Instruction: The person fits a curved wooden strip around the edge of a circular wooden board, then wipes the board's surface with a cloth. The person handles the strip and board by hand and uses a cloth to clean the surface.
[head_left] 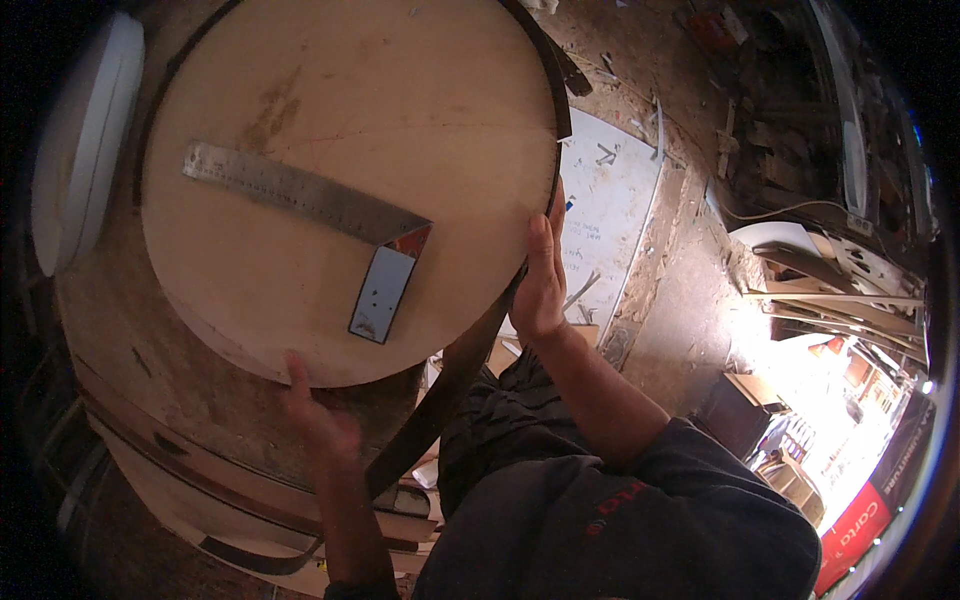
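A large round wooden disc (pixel 330 80) fills the upper left of the view, its pale face toward me. A try square lies on it, with a steel ruled blade (pixel 300 193) and a shorter stock (pixel 384 293). A dark flexible strip (pixel 435 410) runs along the disc's far and right edges, then hangs away below. My right hand (pixel 541 280) is closed at the right edge, thumb upright against the strip and rim, other fingers partly hidden behind. At the near edge, my left hand (pixel 325 420) is slightly blurred, one digit stretched toward the rim, holding nothing visible.
Thick white round panels (pixel 90 150) stand at the left. Curved wooden pieces (pixel 190 465) lie below the disc. A marked white sheet (pixel 610 220) is on the littered floor to the right. Stacked boards (pixel 850 300) and a dark box (pixel 740 410) stand farther right.
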